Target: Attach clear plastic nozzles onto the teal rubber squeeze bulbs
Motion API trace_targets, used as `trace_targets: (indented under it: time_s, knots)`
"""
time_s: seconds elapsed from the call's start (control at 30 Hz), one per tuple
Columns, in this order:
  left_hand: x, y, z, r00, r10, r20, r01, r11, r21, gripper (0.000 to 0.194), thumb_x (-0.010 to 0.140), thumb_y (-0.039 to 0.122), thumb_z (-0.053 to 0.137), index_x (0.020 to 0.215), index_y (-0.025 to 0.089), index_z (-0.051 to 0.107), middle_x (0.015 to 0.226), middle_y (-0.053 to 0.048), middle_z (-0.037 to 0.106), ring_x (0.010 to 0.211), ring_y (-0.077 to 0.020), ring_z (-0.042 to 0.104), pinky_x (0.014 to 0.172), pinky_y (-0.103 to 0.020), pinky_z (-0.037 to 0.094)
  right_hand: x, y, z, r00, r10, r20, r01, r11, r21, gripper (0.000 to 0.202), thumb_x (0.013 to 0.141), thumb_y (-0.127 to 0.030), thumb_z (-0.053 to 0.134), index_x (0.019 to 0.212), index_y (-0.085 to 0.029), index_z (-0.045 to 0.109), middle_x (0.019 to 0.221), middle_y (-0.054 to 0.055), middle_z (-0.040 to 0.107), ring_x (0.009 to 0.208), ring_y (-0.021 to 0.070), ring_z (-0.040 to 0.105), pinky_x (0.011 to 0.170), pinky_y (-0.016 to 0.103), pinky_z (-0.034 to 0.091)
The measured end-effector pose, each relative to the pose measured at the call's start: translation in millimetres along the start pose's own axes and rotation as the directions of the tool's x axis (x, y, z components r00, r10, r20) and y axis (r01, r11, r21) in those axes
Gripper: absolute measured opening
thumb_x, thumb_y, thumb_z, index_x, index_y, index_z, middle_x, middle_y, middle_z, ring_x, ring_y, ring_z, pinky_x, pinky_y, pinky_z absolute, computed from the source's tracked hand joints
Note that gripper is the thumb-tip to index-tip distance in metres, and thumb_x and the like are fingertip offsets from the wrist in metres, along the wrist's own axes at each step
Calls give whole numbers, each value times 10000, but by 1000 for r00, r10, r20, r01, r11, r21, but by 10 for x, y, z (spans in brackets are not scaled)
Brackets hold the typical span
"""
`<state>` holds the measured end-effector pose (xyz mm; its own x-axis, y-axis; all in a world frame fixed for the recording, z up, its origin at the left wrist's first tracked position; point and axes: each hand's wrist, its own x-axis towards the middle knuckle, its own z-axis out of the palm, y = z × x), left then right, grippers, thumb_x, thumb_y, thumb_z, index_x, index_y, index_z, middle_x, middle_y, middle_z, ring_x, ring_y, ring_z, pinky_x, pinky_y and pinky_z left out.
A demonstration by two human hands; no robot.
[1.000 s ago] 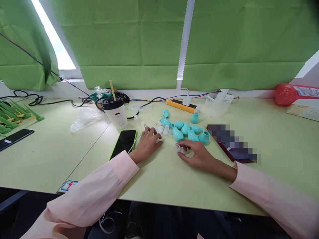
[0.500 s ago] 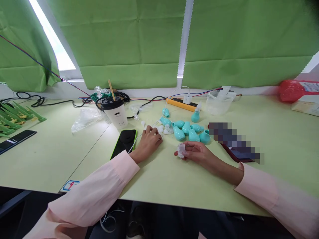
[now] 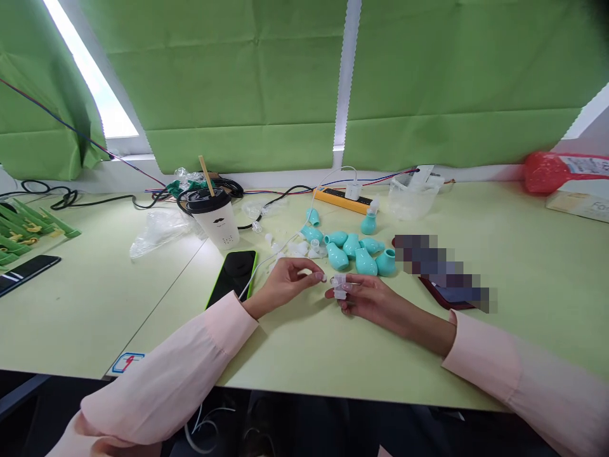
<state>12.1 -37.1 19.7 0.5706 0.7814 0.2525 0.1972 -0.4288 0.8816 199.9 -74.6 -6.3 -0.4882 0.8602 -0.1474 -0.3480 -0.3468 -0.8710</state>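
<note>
Left hand (image 3: 287,284) has moved off the loose parts (image 3: 301,248), now at its 1 o'clock; its grip pinches a small piece (image 3: 324,278). Right hand (image 3: 371,299) grips the fitting (image 3: 339,287) at that piece's 4 o'clock, bringing, apparently, two-handed work.

We log a pale yellow-green tabletop (image 3: 304,349); rising behind it, green blinds (image 3: 223,76); along its far edge, a white ledge (image 3: 273,179); behind its left part, daylight through an uncovered strip of window (image 3: 101,95)
</note>
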Motion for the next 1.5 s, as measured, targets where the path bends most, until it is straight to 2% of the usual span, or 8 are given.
trace_targets:
  time_s: [0.1, 0.2, 0.53, 0.7, 0.83, 1.13, 1.33, 1.5]
  knots:
    - [-27, 46, 36, 970, -144, 195, 187, 957, -223, 223, 740, 328, 527, 752, 110, 576, 719, -46, 581, 610, -89, 485, 585, -226, 410, -3, 3, 36, 1000, -3, 4, 3, 1000, 22, 143, 706, -268, 604, 807, -168, 593, 796, 53, 605, 618, 97, 487, 572, 258, 362]
    - [-38, 30, 52, 948, -176, 264, 252, 923, -291, 252, 738, 354, 530, 769, 106, 563, 709, -37, 562, 580, -74, 465, 566, -218, 398, -5, 10, 52, 1000, -3, 6, 2, 999, 32, 142, 702, -283, 606, 780, -165, 595, 791, 48, 596, 614, 97, 483, 568, 260, 362]
    - [-33, -31, 148, 972, -201, 119, 226, 938, -261, 270, 742, 376, 504, 755, 107, 506, 591, -5, 523, 503, -69, 465, 494, -208, 401, -1, 60, 96, 999, -15, 40, 15, 1000, 6, 186, 748, -302, 551, 861, -161, 595, 819, 56, 594, 608, 97, 491, 558, 247, 360]
    - [-26, -94, 191, 969, -249, 10, 244, 941, -235, 181, 740, 302, 494, 772, 123, 492, 525, 23, 519, 419, -59, 448, 423, -189, 377, 54, 111, 149, 998, -23, -66, 27, 998, 54, 172, 741, -276, 565, 850, -147, 598, 830, 59, 608, 600, 84, 499, 579, 237, 378]
    - [-24, -79, 179, 959, -273, -72, 247, 936, -251, 142, 691, 231, 541, 761, 109, 554, 595, -1, 564, 498, -78, 511, 497, -208, 422, 90, 122, 176, 990, 7, -142, 3, 997, 74, 177, 711, -272, 599, 837, -147, 594, 806, 51, 609, 609, 89, 513, 599, 244, 398]
    - [-67, -19, 135, 921, -378, -92, 320, 871, -373, 235, 600, 222, 652, 806, 108, 653, 715, -47, 660, 662, -135, 596, 688, -266, 482, 86, 105, 195, 981, -8, -191, 22, 997, 70, 168, 700, -274, 615, 821, -159, 609, 743, 24, 594, 609, 91, 526, 605, 247, 411]
    - [-73, -19, 139, 922, -352, -161, 284, 898, -335, 235, 601, 258, 665, 785, 112, 669, 742, -56, 663, 655, -140, 596, 659, -258, 483, 82, 97, 187, 991, -25, -135, 28, 999, 21, 179, 722, -294, 590, 839, -161, 617, 801, 42, 606, 606, 89, 521, 598, 249, 391]
    - [-73, -21, 133, 956, -247, -160, 188, 930, -316, 195, 646, 261, 635, 775, 121, 674, 783, -55, 645, 700, -132, 570, 632, -226, 462, 71, 82, 215, 995, -34, -92, 34, 999, -4, 200, 743, -312, 563, 867, -165, 615, 842, 59, 619, 588, 87, 517, 593, 256, 380]
